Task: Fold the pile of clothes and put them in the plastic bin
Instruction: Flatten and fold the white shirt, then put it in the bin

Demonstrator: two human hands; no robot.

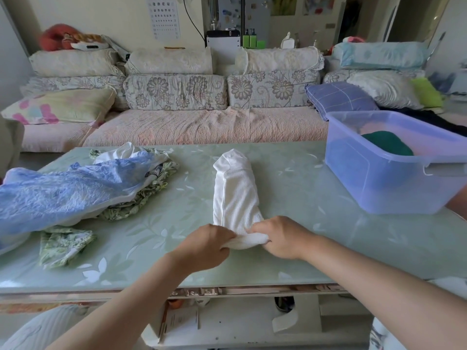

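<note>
A white ribbed garment (236,188) lies in a long narrow strip down the middle of the pale green table (290,236). Its near end is rolled over, and both hands hold that roll. My left hand (206,245) grips its left side and my right hand (280,237) grips its right side, fingers curled round the cloth. To the left lies a pile of clothes: a blue crinkled garment (63,190) on top of green floral cloth (63,245) and a white piece (121,152). The translucent blue plastic bin (379,183) stands at the right with a dark green garment (388,144) inside.
A floral sofa (202,127) with several cushions runs along behind the table. A lower shelf under the table's front edge holds papers (182,322). Bare tabletop lies between the white garment and the bin.
</note>
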